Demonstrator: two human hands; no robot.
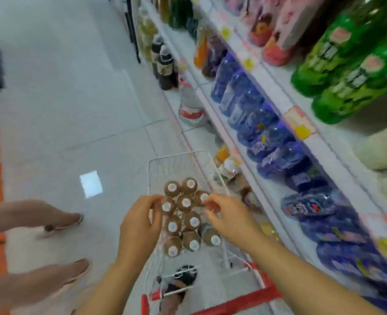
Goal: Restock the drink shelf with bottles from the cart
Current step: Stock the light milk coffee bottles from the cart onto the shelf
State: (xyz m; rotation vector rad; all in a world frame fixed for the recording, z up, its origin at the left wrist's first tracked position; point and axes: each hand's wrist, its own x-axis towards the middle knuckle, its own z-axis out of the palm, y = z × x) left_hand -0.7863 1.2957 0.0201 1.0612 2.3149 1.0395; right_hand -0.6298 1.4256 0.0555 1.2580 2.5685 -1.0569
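Head view: a white wire cart (165, 169) with a red handle (244, 301) is seen from above. It stands in a shop aisle just beside a long drink shelf (272, 92) on the right. About ten small brown bottles (185, 214) with white caps are packed upright in the cart's basket, touching one another.

The left hand (140, 221) is placed at the left edge of the cluster, fingers curled against an outer bottle. The right hand (229, 219) is curled at the right edge, fingertips at a white cap. Because of motion blur, it cannot be told whether either hand is clamped on a bottle or merely touching it.

The shelf is stocked with blue bottles (256, 123) at the middle level and large green bottles (347, 71) above. Another person's feet (62, 223) are seen on the pale floor (74, 110) at the left.

The brown bottles are judged to be full plastic ones: fairly light singly, stiff at the neck, smoother and more yielding at the body. A hold just under the cap is suggested, since only the tops are left reachable by the tight packing. Neighbours may be tipped as one is lifted.
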